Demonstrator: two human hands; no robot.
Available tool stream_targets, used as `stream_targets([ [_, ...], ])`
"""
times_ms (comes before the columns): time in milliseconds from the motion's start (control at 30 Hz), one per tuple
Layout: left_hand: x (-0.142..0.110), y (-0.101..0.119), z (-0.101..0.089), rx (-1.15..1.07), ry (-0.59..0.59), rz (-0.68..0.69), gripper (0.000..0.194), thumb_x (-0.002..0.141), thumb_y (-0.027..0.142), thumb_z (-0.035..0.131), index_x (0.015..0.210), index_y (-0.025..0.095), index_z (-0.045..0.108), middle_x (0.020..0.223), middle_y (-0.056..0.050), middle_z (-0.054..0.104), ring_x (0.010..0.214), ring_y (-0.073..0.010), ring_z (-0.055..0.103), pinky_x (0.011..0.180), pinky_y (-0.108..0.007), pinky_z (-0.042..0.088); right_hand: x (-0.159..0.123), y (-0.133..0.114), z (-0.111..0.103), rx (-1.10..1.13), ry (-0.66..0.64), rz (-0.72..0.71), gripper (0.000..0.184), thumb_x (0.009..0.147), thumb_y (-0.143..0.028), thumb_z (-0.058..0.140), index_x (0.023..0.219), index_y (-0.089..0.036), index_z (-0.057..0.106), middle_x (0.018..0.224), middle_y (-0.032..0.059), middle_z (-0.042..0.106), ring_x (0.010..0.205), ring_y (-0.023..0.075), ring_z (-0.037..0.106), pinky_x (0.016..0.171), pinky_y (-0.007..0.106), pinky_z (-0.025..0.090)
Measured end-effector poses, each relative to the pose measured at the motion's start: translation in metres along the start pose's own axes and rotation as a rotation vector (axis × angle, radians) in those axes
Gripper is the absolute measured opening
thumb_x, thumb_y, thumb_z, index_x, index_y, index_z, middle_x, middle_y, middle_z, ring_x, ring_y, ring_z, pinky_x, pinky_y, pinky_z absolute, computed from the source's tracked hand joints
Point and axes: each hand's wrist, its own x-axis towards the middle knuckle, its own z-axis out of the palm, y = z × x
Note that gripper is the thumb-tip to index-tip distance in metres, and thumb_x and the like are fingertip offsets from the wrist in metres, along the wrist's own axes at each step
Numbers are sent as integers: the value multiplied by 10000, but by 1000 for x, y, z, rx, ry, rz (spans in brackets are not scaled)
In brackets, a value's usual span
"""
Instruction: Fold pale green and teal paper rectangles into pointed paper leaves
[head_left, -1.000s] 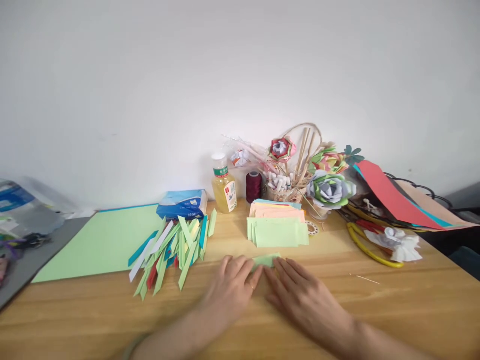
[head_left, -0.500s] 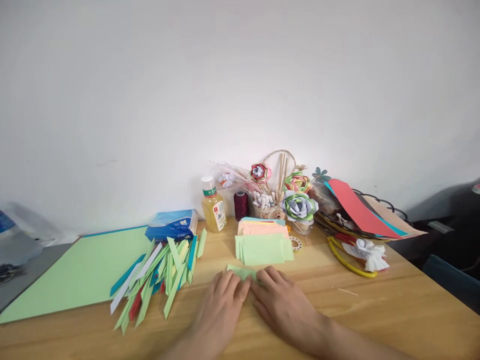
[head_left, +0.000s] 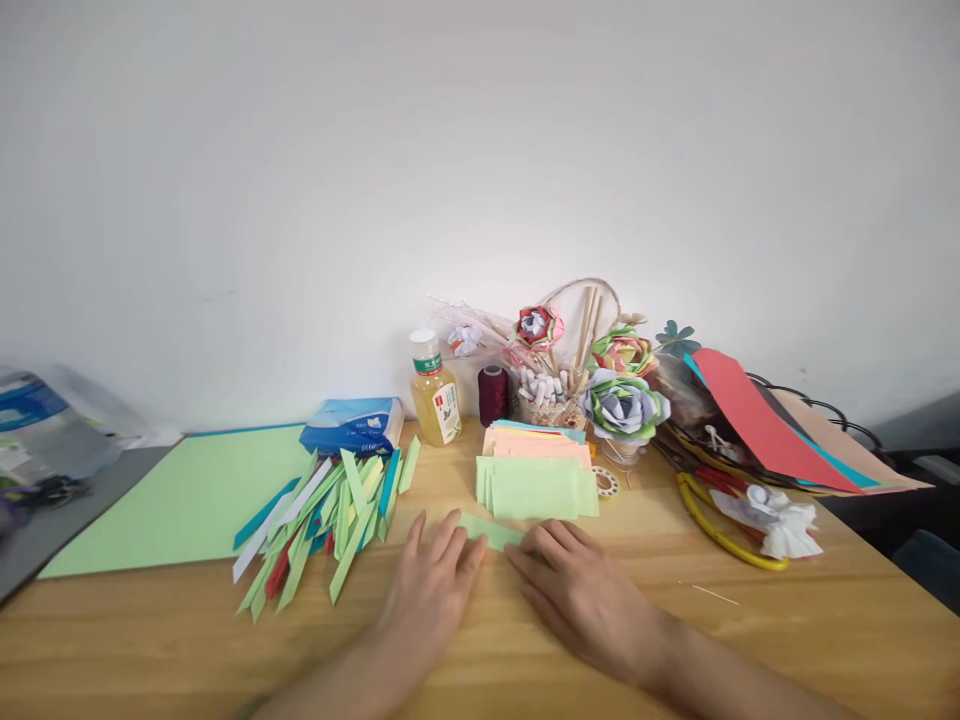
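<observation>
A narrow folded strip of light green paper lies flat on the wooden table between my two hands. My left hand rests at its left end, fingers spread and fingertips at the paper's edge. Over the right end, my right hand has its fingers bent and pressed together, with the thumb side against the paper; they hide that end. Just beyond lies a stack of light green paper rectangles, with pink paper sheets behind it.
Folded paper strips, mostly green, are heaped at left beside a large green sheet. Behind stand a tissue pack, a yellow drink bottle, a thread spool and paper flowers. Yellow-handled scissors lie at right.
My left hand has shifted left and its fingers have spread, so more of the green strip shows. My right hand stays at the right end. The view has shifted slightly.
</observation>
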Motion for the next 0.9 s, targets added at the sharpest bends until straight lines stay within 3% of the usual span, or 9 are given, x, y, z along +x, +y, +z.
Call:
stream_targets([
  [133,-5,-6,-3,-38,31,-48,253,927,172,457,1126,215,607,997,-68,636,1153,-242,472,959,-469,356,-4,2,3,-8,49,-41,239,909,-166,387,1010,-155,603,869,66,578,836,199,508,818,380,428],
  [400,-7,-18,-9,13,-98,-135,261,911,137,484,1153,176,576,1070,-56,622,1164,-244,462,940,-462,370,-13,5,4,-23,142,-88,218,919,-163,396,975,-160,607,849,55,606,819,192,548,826,373,444],
  [567,3,-14,-12,-6,29,-136,221,911,99,436,975,136,644,979,-55,641,1103,-244,489,988,-486,309,-15,4,3,-5,121,-69,225,927,-186,396,995,-152,608,868,78,600,833,199,564,729,335,486],
  [667,12,-7,-18,-43,102,-58,235,916,99,417,1030,121,622,1045,-64,631,1114,-246,478,995,-468,307,-12,6,2,59,93,-37,218,927,-191,405,982,-171,615,874,71,595,828,189,566,714,318,493],
  [733,19,-1,-20,-83,55,64,222,922,122,427,1056,119,603,1060,-68,623,1099,-235,489,984,-439,334,-10,9,2,85,89,-3,231,935,-192,394,957,-188,624,849,57,594,798,178,568,686,302,494],
  [900,34,6,-14,-129,-56,161,176,863,38,463,896,72,632,806,-73,624,815,-205,571,858,-376,435,-2,13,1,13,144,11,248,941,-221,388,994,-196,630,800,48,613,739,173,581,634,282,488],
])
